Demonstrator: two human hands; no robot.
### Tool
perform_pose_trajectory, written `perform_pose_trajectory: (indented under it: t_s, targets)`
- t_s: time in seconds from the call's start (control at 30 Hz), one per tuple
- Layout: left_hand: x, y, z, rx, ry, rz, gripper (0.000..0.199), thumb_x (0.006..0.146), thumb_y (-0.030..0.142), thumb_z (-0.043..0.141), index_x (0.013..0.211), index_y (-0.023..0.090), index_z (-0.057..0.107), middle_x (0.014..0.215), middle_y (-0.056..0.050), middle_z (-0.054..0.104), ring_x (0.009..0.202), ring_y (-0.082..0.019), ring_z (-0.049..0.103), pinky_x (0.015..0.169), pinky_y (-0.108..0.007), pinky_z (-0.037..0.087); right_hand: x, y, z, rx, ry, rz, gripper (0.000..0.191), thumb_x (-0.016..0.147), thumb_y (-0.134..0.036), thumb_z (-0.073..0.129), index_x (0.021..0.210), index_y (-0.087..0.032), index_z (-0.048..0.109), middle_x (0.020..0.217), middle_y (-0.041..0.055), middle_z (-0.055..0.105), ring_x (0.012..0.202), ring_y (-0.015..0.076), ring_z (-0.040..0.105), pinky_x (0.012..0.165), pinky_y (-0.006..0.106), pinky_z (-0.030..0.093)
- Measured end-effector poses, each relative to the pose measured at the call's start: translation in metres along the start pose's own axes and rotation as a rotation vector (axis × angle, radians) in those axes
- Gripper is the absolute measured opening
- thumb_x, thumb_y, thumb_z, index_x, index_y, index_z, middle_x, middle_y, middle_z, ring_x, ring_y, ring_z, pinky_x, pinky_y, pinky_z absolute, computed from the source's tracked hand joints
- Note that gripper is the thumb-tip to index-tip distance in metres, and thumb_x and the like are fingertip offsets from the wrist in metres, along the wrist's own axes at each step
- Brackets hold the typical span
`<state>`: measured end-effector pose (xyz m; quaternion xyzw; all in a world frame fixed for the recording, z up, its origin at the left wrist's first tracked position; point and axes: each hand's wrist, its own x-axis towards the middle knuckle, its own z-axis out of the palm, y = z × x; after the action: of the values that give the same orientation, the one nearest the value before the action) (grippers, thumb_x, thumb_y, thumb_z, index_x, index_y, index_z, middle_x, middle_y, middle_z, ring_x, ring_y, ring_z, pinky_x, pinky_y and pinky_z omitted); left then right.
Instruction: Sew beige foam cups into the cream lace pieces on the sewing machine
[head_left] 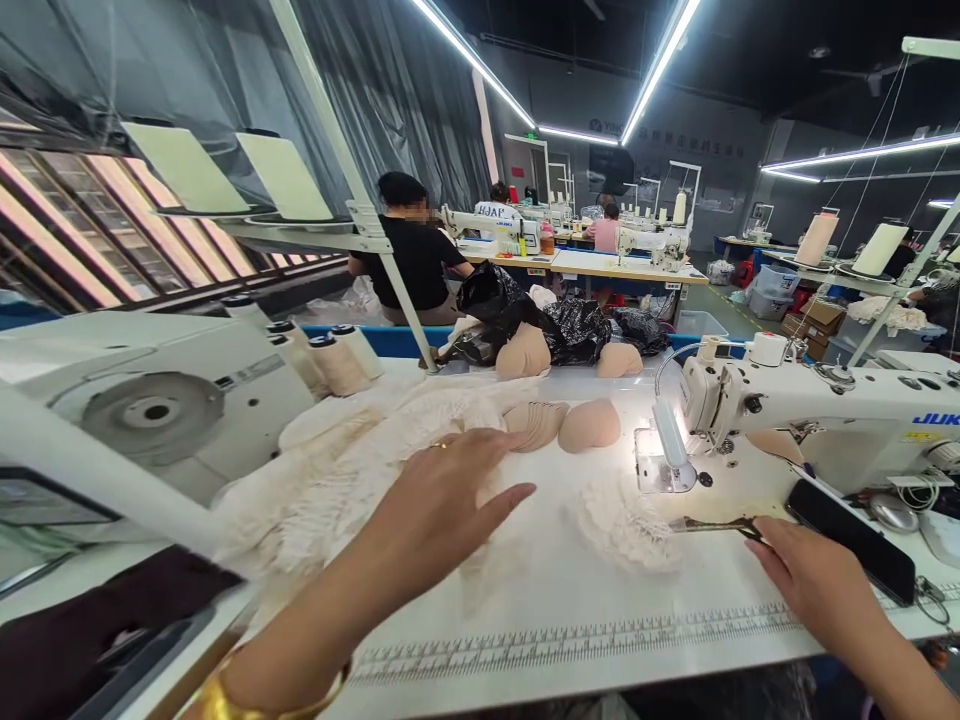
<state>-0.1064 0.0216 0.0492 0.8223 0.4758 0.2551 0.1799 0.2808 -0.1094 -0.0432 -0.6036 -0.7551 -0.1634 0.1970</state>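
My left hand (442,505) hovers over the white tabletop with its fingers stretched out and nothing in it. Under and beyond it spreads a heap of cream ruffled fabric (330,490). Just past its fingertips are a stack of beige moulded bra cups (534,425) and a single cup (589,426). My right hand (821,575) is closed on the handle of dark scissors (716,524), whose blades point left. Close to the blade tips lies a small bunched piece of cream ruffled fabric (626,520), left of and below the lit sewing machine needle area.
A sewing machine (847,410) stands at the right, with a black phone (855,535) before it. A ruler strip (585,635) runs along the front edge. Thread cones (330,360) and a machine body are at left; black plastic bags (574,335) lie behind. A person (409,255) sits ahead.
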Motion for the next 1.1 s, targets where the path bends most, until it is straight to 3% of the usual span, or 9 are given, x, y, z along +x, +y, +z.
perform_pose_trajectory:
  t_s: [0.07,0.13,0.27,0.43,0.5,0.63,0.83,0.93,1.1]
  targets:
    - [0.004,-0.010,-0.002,0.114,0.152,0.093,0.045,0.089,0.056,0.064,0.122,0.026,0.072,0.124,-0.011,0.074,0.118,-0.035,0.065,0.100,-0.044,0.051,-0.012,0.028,0.001,-0.108,-0.018,0.015,0.033,0.108,-0.042,0.045,0.105,-0.024,0.073,0.091,0.0103,0.076,0.073,0.0254,0.067,0.061,0.035,0.047]
    - [0.005,-0.005,0.012,0.110,0.099,0.221,0.036,0.096,0.044,0.058,0.125,0.027,0.071,0.130,-0.010,0.072,0.122,-0.032,0.063,0.104,-0.044,0.051,-0.014,0.036,0.001,-0.134,0.033,0.025,0.036,0.107,-0.046,0.046,0.112,-0.023,0.074,0.107,0.0155,0.075,0.090,0.0328,0.068,0.071,0.042,0.052]
    - [0.001,0.026,0.060,0.035,-0.142,0.423,0.035,0.097,0.014,0.046,0.120,0.022,0.071,0.120,-0.010,0.074,0.112,-0.026,0.066,0.101,-0.044,0.054,0.010,0.000,0.002,0.216,0.008,0.051,0.026,0.108,-0.030,0.047,0.118,-0.021,0.069,0.109,0.0133,0.071,0.099,0.0274,0.067,0.085,0.042,0.057]
    - [-0.011,0.045,0.100,0.033,-0.255,0.463,0.051,0.083,0.024,0.078,0.133,0.023,0.064,0.146,-0.016,0.059,0.131,-0.037,0.055,0.109,-0.057,0.049,0.047,-0.038,0.026,0.362,-0.049,-0.008,0.044,0.099,-0.005,0.042,0.132,-0.026,0.063,0.131,0.0131,0.064,0.118,0.0270,0.063,0.096,0.047,0.057]
    - [-0.013,0.047,0.105,0.004,-0.266,0.477,0.026,0.085,0.016,0.070,0.111,0.020,0.068,0.143,-0.016,0.061,0.127,-0.037,0.057,0.107,-0.057,0.049,0.057,-0.043,0.032,0.477,-0.068,-0.035,0.033,0.099,-0.008,0.047,0.117,-0.026,0.068,0.137,0.0121,0.060,0.127,0.0281,0.058,0.102,0.049,0.053]
    - [-0.010,0.052,0.097,-0.387,-0.236,0.249,0.007,0.091,0.018,0.053,0.085,0.020,0.056,0.101,-0.007,0.069,0.089,-0.022,0.065,0.081,-0.037,0.058,0.065,-0.051,0.020,0.987,-0.159,0.157,0.013,0.103,-0.026,0.051,0.095,-0.023,0.061,0.114,0.0077,0.067,0.109,0.0234,0.062,0.093,0.039,0.052]
    - [-0.007,0.053,0.077,-0.872,-0.196,-0.218,0.026,0.087,0.039,0.059,0.077,0.023,0.041,0.065,0.007,0.044,0.056,-0.012,0.046,0.049,-0.022,0.042,0.069,-0.063,0.017,1.537,-0.295,0.591,0.031,0.095,-0.054,0.064,0.096,-0.024,0.059,0.074,-0.0046,0.057,0.070,0.0159,0.056,0.072,0.030,0.043]
    - [0.007,0.038,0.075,-0.582,-0.195,-0.187,0.026,0.089,0.043,0.059,0.078,0.023,0.046,0.066,0.005,0.052,0.059,-0.015,0.054,0.053,-0.025,0.046,0.074,-0.062,0.041,1.402,-0.324,0.611,0.038,0.093,-0.062,0.063,0.093,-0.024,0.059,0.066,-0.0061,0.054,0.063,0.0167,0.053,0.066,0.030,0.038]
    - [0.060,-0.014,0.051,0.245,0.081,-0.072,0.014,0.096,0.032,0.058,0.095,0.019,0.064,0.106,-0.011,0.074,0.101,-0.028,0.068,0.089,-0.040,0.053,0.074,-0.060,0.066,1.245,-0.291,0.526,0.044,0.099,-0.067,0.048,0.089,-0.025,0.057,0.060,-0.0049,0.056,0.062,0.0192,0.053,0.063,0.031,0.035]
